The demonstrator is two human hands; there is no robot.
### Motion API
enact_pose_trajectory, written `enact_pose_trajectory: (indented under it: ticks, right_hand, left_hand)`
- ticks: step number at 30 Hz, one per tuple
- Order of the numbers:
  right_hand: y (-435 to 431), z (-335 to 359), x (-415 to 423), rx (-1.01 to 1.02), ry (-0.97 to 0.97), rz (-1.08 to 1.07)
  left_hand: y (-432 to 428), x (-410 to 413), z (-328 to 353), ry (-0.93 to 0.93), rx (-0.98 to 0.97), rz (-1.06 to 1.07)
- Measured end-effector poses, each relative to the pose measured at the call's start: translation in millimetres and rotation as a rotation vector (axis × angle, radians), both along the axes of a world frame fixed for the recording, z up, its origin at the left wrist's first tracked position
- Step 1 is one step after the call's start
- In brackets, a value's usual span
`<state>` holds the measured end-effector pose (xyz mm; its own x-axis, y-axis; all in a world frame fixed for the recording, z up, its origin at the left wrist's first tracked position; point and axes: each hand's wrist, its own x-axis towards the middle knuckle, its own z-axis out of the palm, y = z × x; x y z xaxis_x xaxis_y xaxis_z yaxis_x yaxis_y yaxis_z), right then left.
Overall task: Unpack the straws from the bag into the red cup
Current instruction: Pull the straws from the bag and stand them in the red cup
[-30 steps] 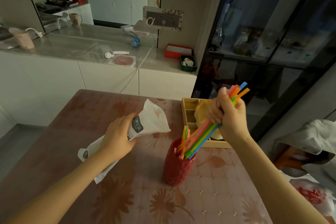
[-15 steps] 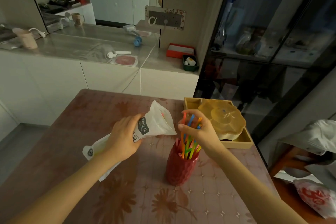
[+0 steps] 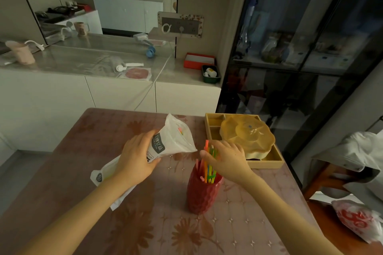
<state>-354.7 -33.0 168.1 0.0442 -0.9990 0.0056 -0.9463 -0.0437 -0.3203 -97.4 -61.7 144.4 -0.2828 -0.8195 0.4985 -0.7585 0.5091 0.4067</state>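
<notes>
Our left hand [image 3: 134,161] is gripping the bag [image 3: 174,143], mouth pointing away; our slack right hand [image 3: 228,159] is touching upright straws [image 3: 207,170].

Glossy plastic bag [image 3: 174,141]; ribbed red cup [image 3: 202,194]; wooden tray [image 3: 267,162].

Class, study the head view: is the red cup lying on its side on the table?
No, the red cup stands upright on the table, with coloured straws sticking up out of its open top.

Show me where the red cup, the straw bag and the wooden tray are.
red cup [image 3: 201,198], head view, outer wall.
straw bag [image 3: 175,142], head view, white middle.
wooden tray [image 3: 267,164], head view, front rim.
</notes>
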Motion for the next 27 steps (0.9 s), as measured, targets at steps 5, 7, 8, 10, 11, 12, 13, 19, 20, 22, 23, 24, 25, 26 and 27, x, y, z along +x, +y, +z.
enact_pose_trajectory:
  ticks: [5, 7, 8, 10, 11, 12, 13, 19, 20, 22, 23, 24, 25, 26, 27]
  right_hand:
    - [1, 24, -3, -0.069, -0.643, 0.048]
    - [2, 17, 2, -0.211, -0.215, 0.202]
    - [4, 11, 4, -0.208, -0.021, 0.290]
    - [9, -1, 8, -0.134, 0.192, 0.381]
    - [10, -5, 8, -0.128, 0.179, 0.381]
    - [11, -5, 8, -0.158, 0.092, 0.362]
    - [11, -2, 9, -0.211, -0.058, 0.308]
    - [17, 32, 29, -0.140, -1.220, -0.207]
    - [16, 36, 32, -0.096, -1.331, -0.248]
    - [16, 44, 37, -0.018, -1.502, -0.318]
    - [15, 48, 39, 0.025, -1.584, -0.345]
    - [14, 51, 41, 0.075, -1.684, -0.365]
    - [13, 54, 44, 0.135, -1.796, -0.379]
    - [12, 56, 45, 0.199, -1.904, -0.395]
    - [11, 58, 47, 0.263, -2.009, -0.410]
  left_hand:
    - [-3, 2, 2, -0.006, 0.021, 0.013]
    - [-4, 1, 4, -0.006, 0.022, 0.012]
    - [-4, 1, 6, -0.005, 0.019, 0.010]
    - [-3, 0, 9, -0.006, 0.018, 0.008]
    - [-3, -1, 9, -0.005, 0.019, 0.006]
    - [-2, -1, 10, -0.005, 0.021, 0.003]
    - [-2, -1, 11, -0.010, 0.021, -0.001]
    - [-3, -2, 33, -0.309, -0.162, -0.051]
    - [-6, -3, 43, -0.385, -0.208, -0.058]
    - [-14, -3, 70, -0.510, -0.292, -0.103]
    - [-18, -4, 87, -0.576, -0.346, -0.127]
    - [-22, -5, 104, -0.648, -0.417, -0.150]
    - [-24, -7, 121, -0.724, -0.494, -0.179]
    - [-26, -9, 138, -0.805, -0.565, -0.213]
    - [-28, -13, 153, -0.891, -0.623, -0.245]
